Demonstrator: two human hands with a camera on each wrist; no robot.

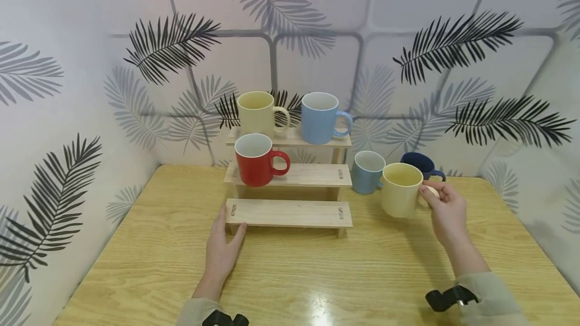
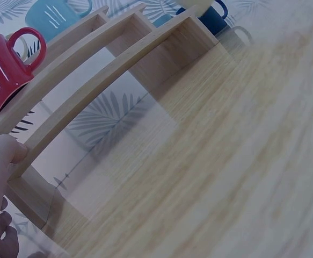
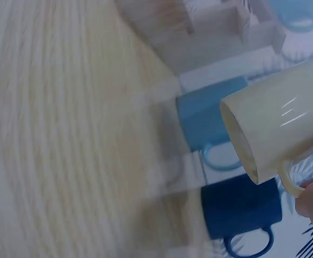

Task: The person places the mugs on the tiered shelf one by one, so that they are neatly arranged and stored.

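My right hand [image 1: 446,210] pinches the handle of a pale yellow mug [image 1: 401,192], held upright above the table at the right. In the right wrist view this mug [image 3: 279,118] overlaps a light blue mug [image 3: 210,113] and is near a dark blue mug [image 3: 241,207]. At the left end of a three-step wooden rack [image 1: 290,213], my left hand [image 1: 222,250] grips the lowest step, thumb at its front edge. The left wrist view has the thumb [image 2: 8,148] against the board's end. On the middle step stands a red mug [image 1: 256,162], handle to the right.
The rack's top step bears another pale yellow mug [image 1: 256,114] and a light blue mug [image 1: 319,119]. Right of the rack, a smaller-looking blue mug [image 1: 366,175] and the dark blue mug [image 1: 419,161] stand on the wooden table [image 1: 317,270]. A leaf-patterned wall [image 1: 317,69] rises behind.
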